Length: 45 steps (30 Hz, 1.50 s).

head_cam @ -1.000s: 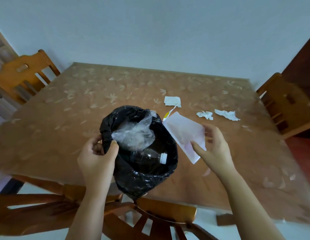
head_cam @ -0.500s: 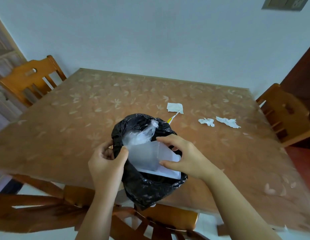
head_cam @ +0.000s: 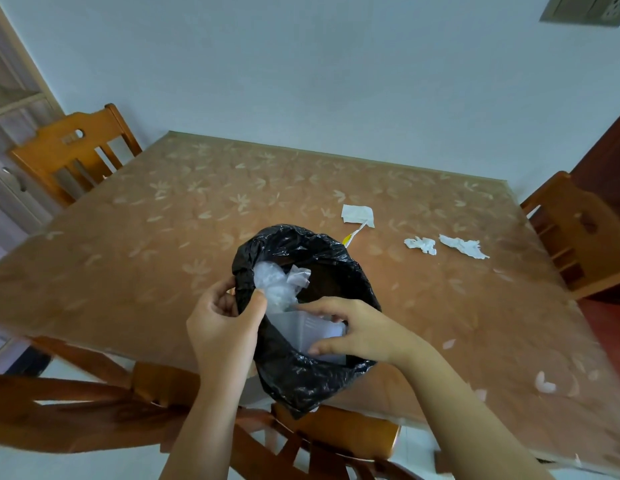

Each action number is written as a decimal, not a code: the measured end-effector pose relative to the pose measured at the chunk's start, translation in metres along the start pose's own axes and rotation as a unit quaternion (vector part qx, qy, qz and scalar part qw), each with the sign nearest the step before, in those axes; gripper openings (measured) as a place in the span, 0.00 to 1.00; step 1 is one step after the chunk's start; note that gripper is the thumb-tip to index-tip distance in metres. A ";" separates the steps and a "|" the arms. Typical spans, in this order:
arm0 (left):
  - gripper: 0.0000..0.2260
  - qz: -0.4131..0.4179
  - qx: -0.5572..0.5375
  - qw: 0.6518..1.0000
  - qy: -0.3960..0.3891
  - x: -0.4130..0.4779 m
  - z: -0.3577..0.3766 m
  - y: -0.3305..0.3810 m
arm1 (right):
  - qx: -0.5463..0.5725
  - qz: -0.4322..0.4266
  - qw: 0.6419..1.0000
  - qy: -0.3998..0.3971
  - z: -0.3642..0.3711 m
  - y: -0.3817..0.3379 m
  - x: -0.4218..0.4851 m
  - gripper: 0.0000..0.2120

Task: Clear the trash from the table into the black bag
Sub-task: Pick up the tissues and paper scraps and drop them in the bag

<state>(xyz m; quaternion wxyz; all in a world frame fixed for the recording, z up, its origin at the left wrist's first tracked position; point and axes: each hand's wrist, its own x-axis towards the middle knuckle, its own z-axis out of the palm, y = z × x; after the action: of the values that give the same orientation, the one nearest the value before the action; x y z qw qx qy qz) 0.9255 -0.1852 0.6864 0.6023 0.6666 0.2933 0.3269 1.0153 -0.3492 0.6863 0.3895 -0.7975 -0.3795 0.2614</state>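
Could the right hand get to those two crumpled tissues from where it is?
Probably yes. The right hand is busy pushing a white sheet into the black bag, but once it lets go, the bare table leaves the way to the crumpled tissues free.

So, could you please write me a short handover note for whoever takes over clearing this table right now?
Left hand: pinching the rim of the black bag, holding it open at the near table edge.
Right hand: pushing a white sheet into the bag's mouth, not yet released.
Done: clear crumpled plastic already inside.
Left on the table: a flat white paper scrap, a thin white-and-yellow strip beside the bag, and two crumpled tissues to the right.
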 end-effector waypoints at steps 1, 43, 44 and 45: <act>0.10 -0.001 -0.003 1.000 0.000 0.001 0.000 0.000 | 0.009 0.005 1.000 0.016 -0.001 0.001 -0.004 0.25; 0.09 0.005 -0.074 0.996 -0.052 -0.283 0.297 0.040 | -0.179 0.187 0.849 0.461 -0.173 0.208 -0.423 0.07; 0.10 0.005 -0.068 0.997 -0.044 -0.281 0.306 0.040 | -0.177 0.183 0.850 0.461 -0.181 0.215 -0.424 0.08; 0.11 0.006 -0.064 0.997 -0.038 -0.279 0.315 0.040 | -0.175 0.179 0.852 0.459 -0.189 0.221 -0.424 0.08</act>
<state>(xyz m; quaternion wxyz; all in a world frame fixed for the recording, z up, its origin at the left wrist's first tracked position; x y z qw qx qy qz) 1.0025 -0.6009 0.6841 0.6526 0.6404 0.2446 0.3229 0.9954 -0.8624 0.6621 0.3199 -0.9357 -0.0479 -0.1406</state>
